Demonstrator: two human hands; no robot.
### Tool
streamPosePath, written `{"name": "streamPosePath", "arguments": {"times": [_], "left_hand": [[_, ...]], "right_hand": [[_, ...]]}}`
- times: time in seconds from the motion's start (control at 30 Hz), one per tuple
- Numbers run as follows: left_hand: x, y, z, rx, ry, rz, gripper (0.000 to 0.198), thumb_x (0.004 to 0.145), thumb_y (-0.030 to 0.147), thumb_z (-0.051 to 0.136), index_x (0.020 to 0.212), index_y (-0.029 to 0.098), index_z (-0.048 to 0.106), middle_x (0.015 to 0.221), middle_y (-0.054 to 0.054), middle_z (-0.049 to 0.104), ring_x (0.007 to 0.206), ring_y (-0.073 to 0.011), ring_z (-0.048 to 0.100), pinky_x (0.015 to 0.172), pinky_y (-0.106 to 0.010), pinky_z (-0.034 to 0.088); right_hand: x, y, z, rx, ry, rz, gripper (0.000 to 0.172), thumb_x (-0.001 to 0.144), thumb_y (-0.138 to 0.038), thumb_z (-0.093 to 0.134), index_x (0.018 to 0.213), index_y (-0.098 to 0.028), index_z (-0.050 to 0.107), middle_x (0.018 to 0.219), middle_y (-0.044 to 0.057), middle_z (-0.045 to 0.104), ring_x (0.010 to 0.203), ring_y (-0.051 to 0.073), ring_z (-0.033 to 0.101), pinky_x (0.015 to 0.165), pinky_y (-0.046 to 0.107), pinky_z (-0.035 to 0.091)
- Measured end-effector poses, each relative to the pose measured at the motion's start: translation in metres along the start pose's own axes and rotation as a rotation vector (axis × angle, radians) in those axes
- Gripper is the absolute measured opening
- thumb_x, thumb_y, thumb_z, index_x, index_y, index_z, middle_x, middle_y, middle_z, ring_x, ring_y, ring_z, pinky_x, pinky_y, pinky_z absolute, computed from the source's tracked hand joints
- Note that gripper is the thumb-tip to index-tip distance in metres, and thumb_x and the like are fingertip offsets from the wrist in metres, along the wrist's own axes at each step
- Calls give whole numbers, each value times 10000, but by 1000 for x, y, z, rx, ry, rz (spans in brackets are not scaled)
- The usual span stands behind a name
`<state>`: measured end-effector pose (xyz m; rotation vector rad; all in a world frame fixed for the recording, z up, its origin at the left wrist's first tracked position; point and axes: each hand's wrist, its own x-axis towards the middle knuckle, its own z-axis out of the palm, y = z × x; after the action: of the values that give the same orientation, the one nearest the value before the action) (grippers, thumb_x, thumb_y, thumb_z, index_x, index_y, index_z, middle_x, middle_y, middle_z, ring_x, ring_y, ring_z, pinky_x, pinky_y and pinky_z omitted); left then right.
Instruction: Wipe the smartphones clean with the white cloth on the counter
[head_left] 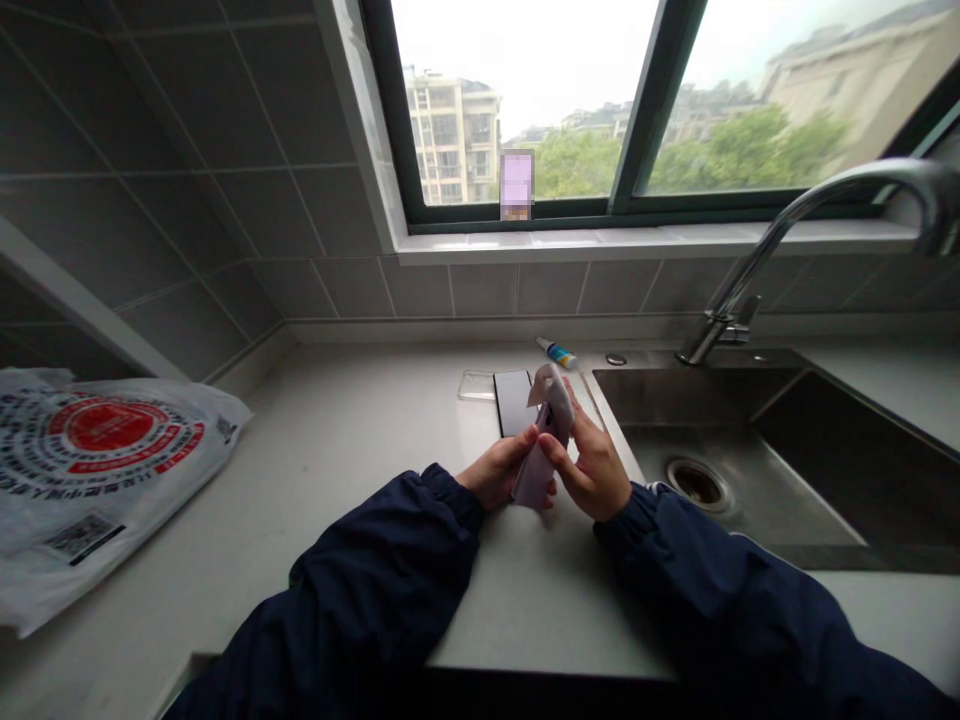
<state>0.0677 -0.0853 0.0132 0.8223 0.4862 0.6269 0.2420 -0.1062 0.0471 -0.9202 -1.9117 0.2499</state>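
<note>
My left hand (496, 472) is closed around the lower part of a pale lilac phone (534, 480), its thumb along the edge. The phone is tilted up above the counter with a narrow side facing me. My right hand (594, 468) is closed at the phone's upper part, pressing a thin white tissue (553, 385) that drapes over the top end. Some fingers are hidden behind the phone and tissue. Just beyond my left hand, a flat light rectangle with a dark edge (514, 402) lies on the counter, beside a clear phone case (475, 386).
A small white, blue and yellow tube (556, 352) lies behind my hands. On the right are a steel sink (750, 480) and a curved chrome faucet (780, 225). A white plastic bag with red print (112, 470) rests on the counter (360, 420) at the left.
</note>
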Motion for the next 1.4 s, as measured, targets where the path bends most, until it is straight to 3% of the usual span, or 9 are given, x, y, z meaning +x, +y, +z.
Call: {"name": "streamPosePath", "arguments": {"times": [0.23, 0.37, 0.47, 0.6, 0.77, 0.87, 1.13, 1.4], "left_hand": [[0, 1, -1, -47, -18, 26, 768, 869, 685, 644, 1476, 229, 532, 1113, -142, 733, 766, -222, 728, 679, -370, 618], [1, 5, 8, -156, -42, 165, 681, 920, 572, 654, 1518, 290, 493, 1320, -118, 679, 1067, -255, 717, 900, -367, 591], [1, 9, 14, -218, 4, 232, 584, 950, 492, 650, 1478, 266, 544, 1383, -99, 648, 1239, -249, 645, 1014, -348, 544], [2, 8, 10, -221, 27, 204, 565, 931, 540, 655, 1385, 205, 625, 1287, -128, 688, 1152, -256, 680, 958, -356, 569], [2, 3, 1, -200, 69, 237, 589, 911, 548, 681, 1360, 168, 639, 1197, -133, 707, 1119, -239, 673, 989, -343, 547], [2, 2, -2, -153, 79, 244, 611, 899, 562, 691, 1373, 181, 628, 1139, -119, 716, 1051, -226, 688, 929, -326, 563], [3, 2, -5, -66, 62, 240, 671, 787, 634, 774, 1256, 164, 679, 1063, -126, 739, 1030, -276, 711, 909, -379, 567], [2, 0, -1, -36, 108, 246, 677, 788, 637, 771, 1254, 155, 680, 1124, -151, 728, 950, -253, 713, 885, -401, 574]], "right_hand": [[0, -4, 2, 15, -130, -24, 745, 1043, -373, 496, 1669, -273, 105, 1733, 49, 125, 1597, 285, 116, 1290, 555, 211], [-1, -3, 4, 39, -201, -67, 768, 1037, -379, 508, 1670, -248, 94, 1736, 60, 100, 1599, 292, 88, 1291, 563, 195], [-1, -5, 4, 57, -248, -86, 791, 1028, -389, 532, 1669, -244, 91, 1734, 63, 80, 1594, 295, 115, 1288, 551, 215], [-2, -6, 4, 82, -280, -101, 788, 1020, -405, 556, 1667, -235, 139, 1725, 70, 123, 1589, 289, 135, 1286, 529, 244], [-2, -5, 2, 94, -298, -105, 703, 1011, -436, 569, 1634, -247, 303, 1679, 89, 308, 1558, 317, 269, 1270, 571, 271], [0, -7, -1, 124, -280, -112, 626, 1021, -431, 550, 1601, -259, 387, 1649, 90, 383, 1541, 318, 324, 1261, 575, 292], [0, -13, -4, 170, -150, -82, 510, 1022, -388, 552, 1512, -244, 530, 1588, 115, 494, 1484, 308, 447, 1208, 513, 420], [0, -16, -5, 109, -41, -65, 397, 1027, -347, 518, 1397, -246, 620, 1490, 124, 591, 1378, 299, 566, 1150, 481, 481]]}}
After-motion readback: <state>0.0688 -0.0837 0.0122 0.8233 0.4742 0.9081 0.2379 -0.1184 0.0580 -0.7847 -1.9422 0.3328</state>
